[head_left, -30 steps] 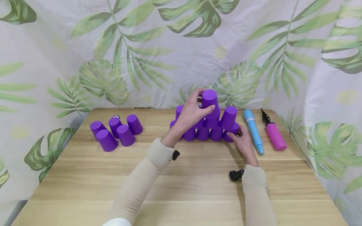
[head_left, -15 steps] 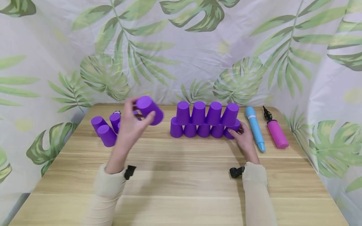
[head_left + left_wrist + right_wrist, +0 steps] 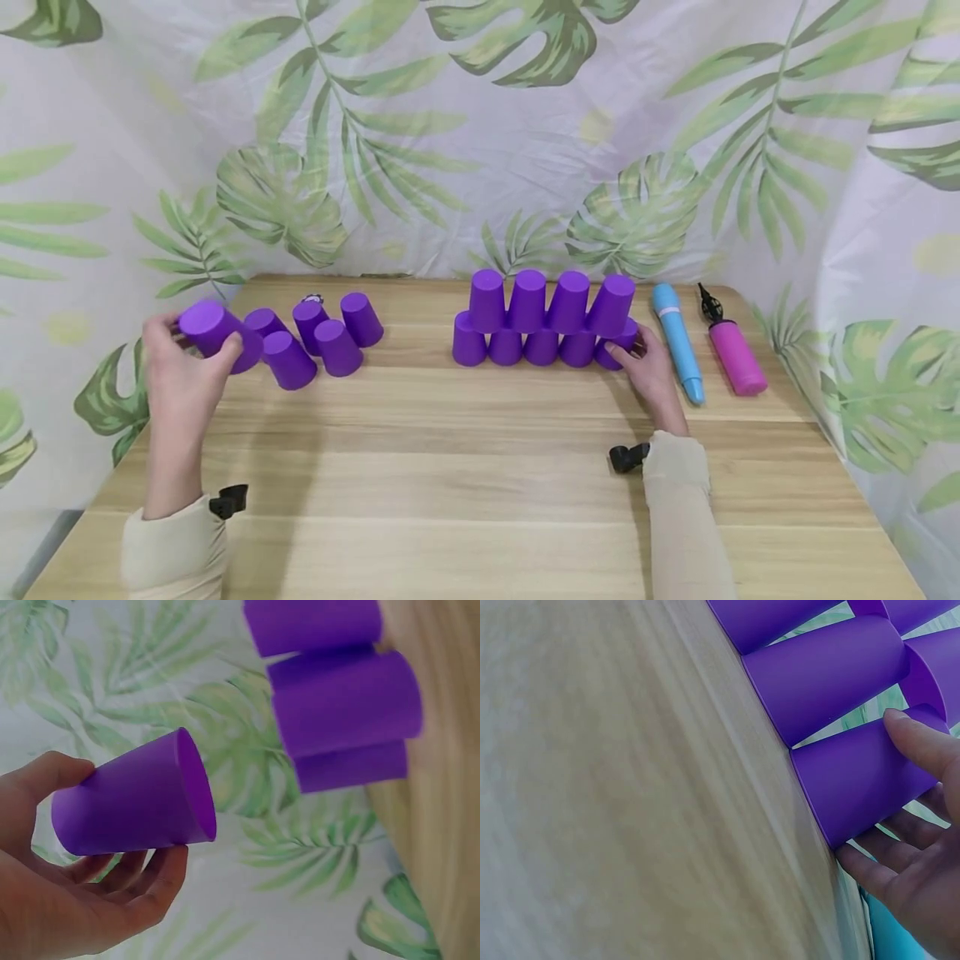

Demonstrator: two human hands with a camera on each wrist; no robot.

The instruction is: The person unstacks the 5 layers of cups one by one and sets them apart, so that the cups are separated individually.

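Note:
My left hand (image 3: 183,367) grips a purple cup (image 3: 212,332) upside down, just left of a group of several purple cups (image 3: 318,335) on the wooden table (image 3: 480,483). In the left wrist view that held cup (image 3: 135,799) lies sideways in my left hand (image 3: 97,877), with other cups (image 3: 341,705) beyond it. A two-tier cup stack (image 3: 543,318) stands at centre back. My right hand (image 3: 645,367) holds the rightmost bottom cup (image 3: 617,343) of the stack; in the right wrist view thumb and fingers (image 3: 919,742) curl round that cup (image 3: 862,780).
A blue cylinder (image 3: 677,342) and a pink hand pump (image 3: 731,352) lie right of the stack. Leaf-print cloth (image 3: 480,133) hangs behind and beside the table. Bare wood fills the near half of the table.
My left hand lifted the top cup off the stack and carried it left across the table to the loose group. The right hand stayed on the bottom right cup.

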